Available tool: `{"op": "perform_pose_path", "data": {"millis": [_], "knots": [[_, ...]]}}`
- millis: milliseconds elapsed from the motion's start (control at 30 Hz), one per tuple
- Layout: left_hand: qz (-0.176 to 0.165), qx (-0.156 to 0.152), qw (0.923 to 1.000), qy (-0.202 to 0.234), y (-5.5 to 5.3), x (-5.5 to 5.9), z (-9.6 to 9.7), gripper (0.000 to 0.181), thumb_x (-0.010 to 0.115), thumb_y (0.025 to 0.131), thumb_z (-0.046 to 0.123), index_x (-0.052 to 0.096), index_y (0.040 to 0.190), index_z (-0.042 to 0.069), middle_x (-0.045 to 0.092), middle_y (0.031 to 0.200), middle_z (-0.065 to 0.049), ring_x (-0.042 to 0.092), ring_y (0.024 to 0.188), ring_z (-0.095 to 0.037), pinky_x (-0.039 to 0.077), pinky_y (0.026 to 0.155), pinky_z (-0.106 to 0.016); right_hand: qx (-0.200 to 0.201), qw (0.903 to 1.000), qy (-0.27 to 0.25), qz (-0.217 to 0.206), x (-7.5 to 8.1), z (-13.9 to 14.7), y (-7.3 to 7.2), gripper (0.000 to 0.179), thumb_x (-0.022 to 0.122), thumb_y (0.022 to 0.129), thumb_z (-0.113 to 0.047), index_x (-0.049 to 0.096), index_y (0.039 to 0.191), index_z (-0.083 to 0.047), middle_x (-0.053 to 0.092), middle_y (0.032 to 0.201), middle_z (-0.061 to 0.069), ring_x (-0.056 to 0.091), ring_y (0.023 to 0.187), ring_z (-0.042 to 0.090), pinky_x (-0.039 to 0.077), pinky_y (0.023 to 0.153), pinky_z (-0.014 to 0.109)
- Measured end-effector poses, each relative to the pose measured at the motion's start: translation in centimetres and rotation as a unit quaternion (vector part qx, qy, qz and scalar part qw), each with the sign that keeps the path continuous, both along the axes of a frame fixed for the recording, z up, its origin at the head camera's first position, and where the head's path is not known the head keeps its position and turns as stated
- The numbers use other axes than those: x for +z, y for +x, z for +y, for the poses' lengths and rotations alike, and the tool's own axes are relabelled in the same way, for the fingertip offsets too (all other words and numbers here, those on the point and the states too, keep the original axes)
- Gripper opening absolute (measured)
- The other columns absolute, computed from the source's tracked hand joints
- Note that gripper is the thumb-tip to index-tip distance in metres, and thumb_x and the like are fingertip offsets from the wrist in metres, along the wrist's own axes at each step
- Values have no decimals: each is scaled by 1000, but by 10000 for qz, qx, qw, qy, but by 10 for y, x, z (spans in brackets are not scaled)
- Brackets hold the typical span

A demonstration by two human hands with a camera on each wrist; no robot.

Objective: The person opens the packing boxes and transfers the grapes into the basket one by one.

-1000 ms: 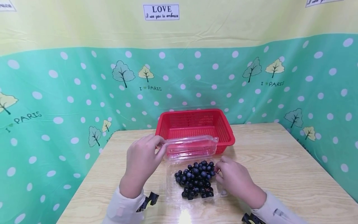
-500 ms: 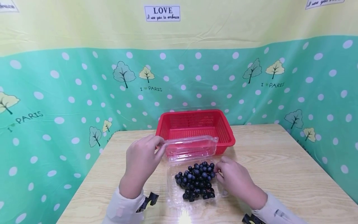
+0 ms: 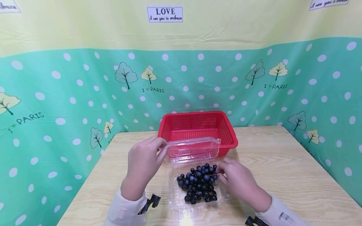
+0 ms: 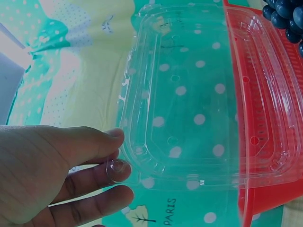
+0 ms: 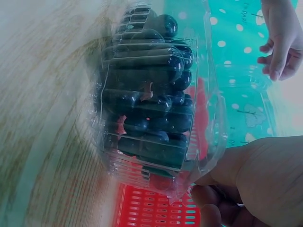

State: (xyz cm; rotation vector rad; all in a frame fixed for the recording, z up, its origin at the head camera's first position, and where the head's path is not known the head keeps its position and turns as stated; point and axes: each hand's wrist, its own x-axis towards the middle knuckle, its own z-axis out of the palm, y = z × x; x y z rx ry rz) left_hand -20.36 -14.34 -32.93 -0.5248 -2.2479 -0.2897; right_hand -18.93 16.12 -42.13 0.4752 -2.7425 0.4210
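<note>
A clear plastic clamshell box [image 3: 176, 199] stands on the table with its hinged lid [image 3: 195, 151] raised at the back. Inside lies a bunch of dark grapes [image 3: 198, 183]. My left hand [image 3: 145, 163] pinches the lid's left corner; in the left wrist view, the thumb and fingers of the left hand [image 4: 80, 175] meet at a small tab there. On the other side, my right hand [image 3: 238, 180] holds the box's right rim beside the grapes. The right wrist view shows the right hand [image 5: 251, 184] close up at that rim, its fingertips partly hidden.
Directly behind the box is a red perforated plastic basket [image 3: 198, 134], partly seen through the lid. The wooden table [image 3: 271, 163] extends to both sides. A green and yellow printed cloth [image 3: 198, 78] hangs around the back and sides.
Both hands keep their places on the lid and the box rim. The head view has shifted slightly, so the scene sits a little lower.
</note>
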Motion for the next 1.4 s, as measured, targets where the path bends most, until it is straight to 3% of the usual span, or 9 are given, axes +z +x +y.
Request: {"op": "perform_pose_path", "data": {"millis": [867,1400], "knots": [[-51,51,10000,-14,0,0,0,10,84,87,25,78,88,18,75,79,4,65,60,-12,46,52,-26,62,9998,-122,172,5,0,4,19,83,83,-16,69,83,-29,63,82,-19,58,79,3,51,66,28],[-145,4,9999,11,-2,-2,-5,11,83,87,27,79,90,18,76,81,2,66,62,-13,48,54,-26,152,9990,-100,399,8,-2,4,19,85,84,-18,70,85,-29,63,82,-20,52,73,1,45,60,21]]}}
